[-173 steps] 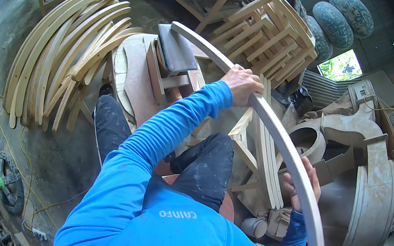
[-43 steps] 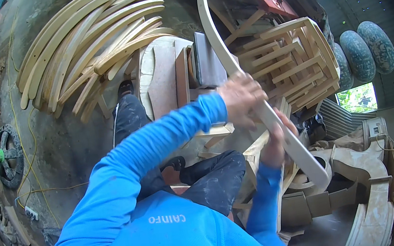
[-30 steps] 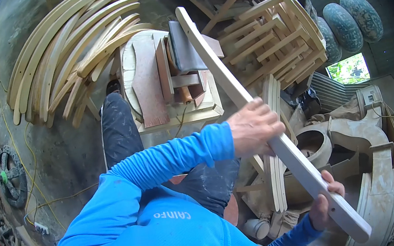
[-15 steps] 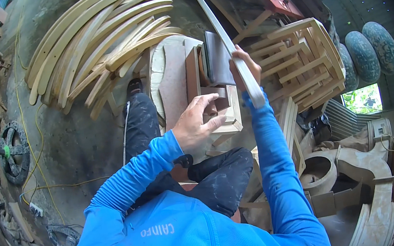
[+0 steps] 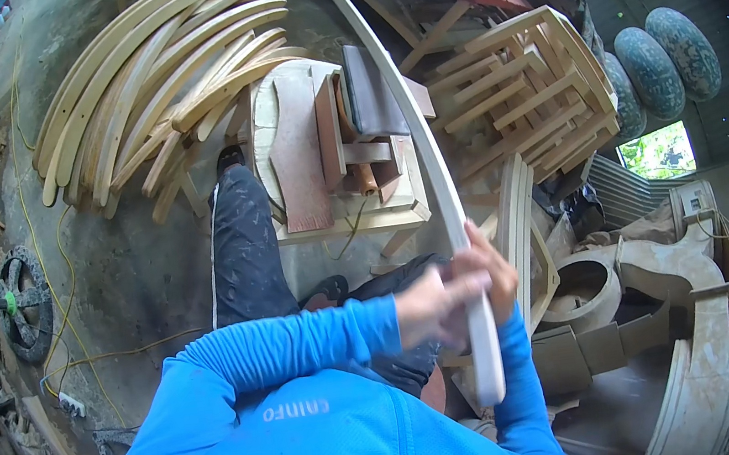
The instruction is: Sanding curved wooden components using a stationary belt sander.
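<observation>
Close to us, both hands are wrapped around one long curved wooden strip (image 5: 429, 155). The left hand (image 5: 435, 306) is blurry, but it looks like its fingers are curled against the wood near its low end. The right hand (image 5: 494, 270) is closed on the same strip from the other side, just touching the left hand. A moment ago the hands were apart: the left one was flat on the wooden stool and only the right one held the strip, higher up. Now they have come together low on the wood.

The strip stands almost straight up and down in the picture. Its near end (image 5: 487, 368) sticks out below the hands, and the rest bends away to the far side, over the stool. Before, it leaned more to the right and its near end was hidden.

Both blue sleeves (image 5: 297, 347) reach in from below. Under them are dark trousers (image 5: 242, 243), with one leg stretched out to the left of the stool.

A little farther away is the wooden stool (image 5: 327, 154), with flat boards and a dark grey block (image 5: 373, 93) on top.

On the far left lies a pile of curved wooden pieces (image 5: 152, 80) on the floor. On the far right stands a wooden frame crate (image 5: 530, 86). At the right, near the person, are carved wooden furniture parts (image 5: 666, 280).
</observation>
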Available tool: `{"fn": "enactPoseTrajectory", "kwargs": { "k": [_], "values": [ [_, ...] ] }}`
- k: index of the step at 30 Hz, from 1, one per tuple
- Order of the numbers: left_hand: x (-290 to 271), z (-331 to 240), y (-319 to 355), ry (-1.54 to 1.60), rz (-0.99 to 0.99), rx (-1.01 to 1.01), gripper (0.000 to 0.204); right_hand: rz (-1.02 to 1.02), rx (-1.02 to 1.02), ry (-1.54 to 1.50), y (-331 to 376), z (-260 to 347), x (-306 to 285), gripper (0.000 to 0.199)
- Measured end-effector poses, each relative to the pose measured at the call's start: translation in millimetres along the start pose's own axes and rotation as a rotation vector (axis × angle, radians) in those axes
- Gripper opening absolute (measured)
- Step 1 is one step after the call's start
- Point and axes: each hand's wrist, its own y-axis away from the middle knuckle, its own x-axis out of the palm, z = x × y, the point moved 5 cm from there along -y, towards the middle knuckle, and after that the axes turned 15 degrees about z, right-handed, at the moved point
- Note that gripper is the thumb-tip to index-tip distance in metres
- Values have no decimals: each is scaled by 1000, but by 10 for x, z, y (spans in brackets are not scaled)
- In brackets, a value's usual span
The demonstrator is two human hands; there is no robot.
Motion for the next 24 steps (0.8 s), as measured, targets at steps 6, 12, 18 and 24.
{"fn": "enactPoseTrajectory", "kwargs": {
  "k": [6,12,18,24],
  "values": [
    [567,813,67,1,91,-93,75,200,76,51,756,509,-152,41],
    [826,1196,191,137,155,-249,43,-284,733,-1781,1281,141,69,79],
    [545,1370,100,-22,167,-381,57,122,862,-1423,744,421,117,82],
    [-16,700,174,-100,-62,-169,87,200,769,-751,-310,-436,294,79]
  ]
}}
